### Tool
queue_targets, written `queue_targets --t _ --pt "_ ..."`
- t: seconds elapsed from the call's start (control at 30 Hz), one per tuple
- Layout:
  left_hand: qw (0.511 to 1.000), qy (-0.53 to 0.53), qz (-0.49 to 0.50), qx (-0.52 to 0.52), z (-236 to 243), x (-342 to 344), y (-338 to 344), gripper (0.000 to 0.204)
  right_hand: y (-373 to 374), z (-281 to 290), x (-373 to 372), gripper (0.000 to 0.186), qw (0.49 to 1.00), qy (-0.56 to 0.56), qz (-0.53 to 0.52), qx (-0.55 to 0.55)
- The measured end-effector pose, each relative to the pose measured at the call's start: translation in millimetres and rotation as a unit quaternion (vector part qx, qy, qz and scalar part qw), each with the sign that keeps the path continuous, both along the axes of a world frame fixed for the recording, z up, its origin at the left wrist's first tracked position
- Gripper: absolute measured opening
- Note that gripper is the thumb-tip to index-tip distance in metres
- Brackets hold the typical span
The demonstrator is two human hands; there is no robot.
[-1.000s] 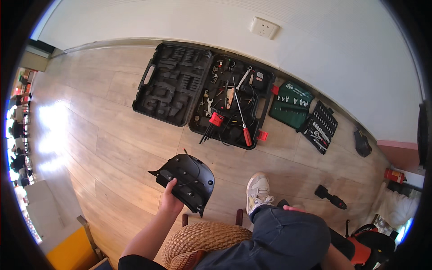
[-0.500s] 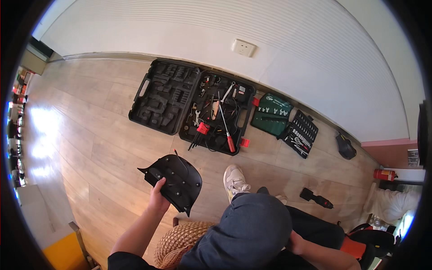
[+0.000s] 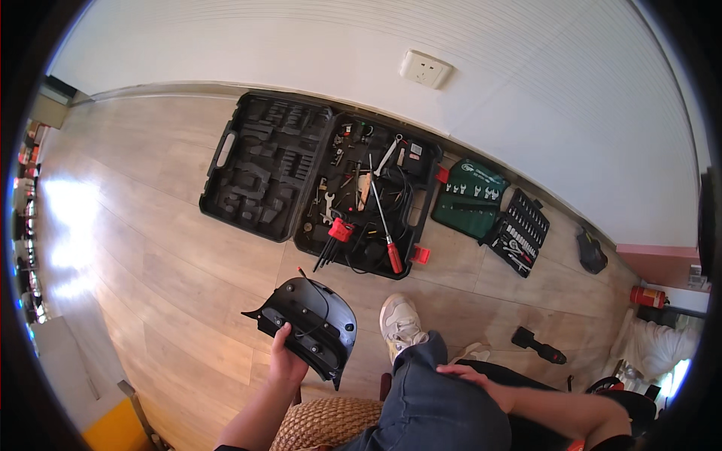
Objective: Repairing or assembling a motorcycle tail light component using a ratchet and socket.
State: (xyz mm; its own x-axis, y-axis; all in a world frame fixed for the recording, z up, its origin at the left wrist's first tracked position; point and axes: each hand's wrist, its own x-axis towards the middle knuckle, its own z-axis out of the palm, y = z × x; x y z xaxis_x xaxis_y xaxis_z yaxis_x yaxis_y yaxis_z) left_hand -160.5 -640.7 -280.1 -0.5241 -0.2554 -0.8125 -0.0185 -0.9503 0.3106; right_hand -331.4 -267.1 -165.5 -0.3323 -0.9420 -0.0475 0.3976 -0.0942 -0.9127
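Note:
My left hand (image 3: 287, 364) grips the near-left edge of a curved black plastic panel (image 3: 307, 331), thumb on the side facing me, other fingers hidden behind it. Bolt heads dot the panel, and a thin black cable (image 3: 326, 299) with a reddish tip loops over it. The panel is held in the air above the wooden floor. My right hand (image 3: 483, 385) lies with fingers stretched over my trouser leg (image 3: 444, 410), holding nothing that I can see.
Ahead lies an open black tool case (image 3: 258, 169) with a red-handled screwdriver (image 3: 394, 255) and loose wrenches. Right of it are a green wrench pouch (image 3: 470, 203) and a socket set (image 3: 519, 233). A black tool (image 3: 538, 346) lies at right. A woven seat (image 3: 327, 422) is below me.
The panel has moved nearer and slightly right and tilted in my left hand. My right hand has come up from beside my leg onto it. My view has shifted a little.

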Motion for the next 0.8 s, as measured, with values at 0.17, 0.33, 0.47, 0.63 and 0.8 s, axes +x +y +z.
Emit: queue_targets --t 0.17,0.33,0.47,0.63,0.8 --pt "1.000 0.005 0.014 0.017 -10.2 -18.4 12.5 0.054 -75.7 -36.7 -158.9 0.062 0.788 0.223 0.469 0.332" --pt "1.000 0.024 0.016 0.005 2.1 -53.4 30.8 0.055 -129.0 -167.2 -285.8 0.034 0.774 0.509 0.159 0.340" --pt "0.999 0.004 0.030 -0.012 -0.1 -65.1 44.1 0.056 -213.1 -227.7 -336.8 0.022 0.708 0.594 0.036 0.381" --pt "0.999 -0.015 0.031 -0.028 -12.2 -82.7 63.8 0.055 -253.0 -279.4 -347.2 0.017 0.657 0.674 -0.021 0.337" --pt "0.999 -0.014 0.025 -0.015 -12.7 -86.1 64.6 0.052 -262.4 -277.5 -332.4 0.016 0.563 0.722 -0.046 0.400"
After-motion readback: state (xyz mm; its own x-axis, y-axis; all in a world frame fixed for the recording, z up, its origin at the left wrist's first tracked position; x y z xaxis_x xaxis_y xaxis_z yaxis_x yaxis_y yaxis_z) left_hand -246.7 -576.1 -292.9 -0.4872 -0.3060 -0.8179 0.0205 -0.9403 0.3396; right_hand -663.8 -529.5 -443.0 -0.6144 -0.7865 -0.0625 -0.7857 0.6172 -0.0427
